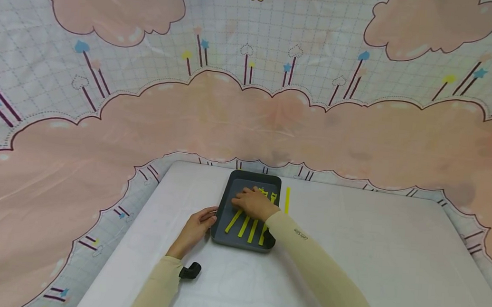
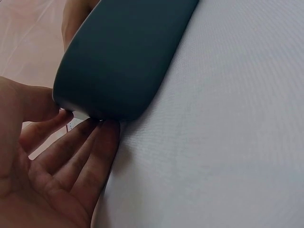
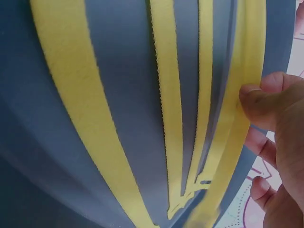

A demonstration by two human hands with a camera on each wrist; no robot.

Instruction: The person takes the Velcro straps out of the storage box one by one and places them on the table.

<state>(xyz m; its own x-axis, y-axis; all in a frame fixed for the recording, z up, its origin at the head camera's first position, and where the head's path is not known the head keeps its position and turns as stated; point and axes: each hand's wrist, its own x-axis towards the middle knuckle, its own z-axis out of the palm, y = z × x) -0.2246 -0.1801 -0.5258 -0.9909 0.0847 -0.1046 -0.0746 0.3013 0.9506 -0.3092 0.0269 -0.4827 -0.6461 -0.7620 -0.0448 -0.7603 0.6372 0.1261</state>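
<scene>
A dark grey rectangular tray stands on the white table. My left hand holds its left side, thumb at the rim and fingers low against the wall in the left wrist view. Over the tray reaches my right hand, pinching a yellow strap between thumb and finger. Several more flat yellow straps lie spread lengthwise in the tray. Their edges are finely toothed, and a slotted end shows up close. The right hand and sleeve cover parts of the straps.
A single yellow strap lies on the table just right of the tray. The white tabletop extends far to the right. Behind it hangs a patterned cloth with clouds. A dark wrist camera sits on the left wrist.
</scene>
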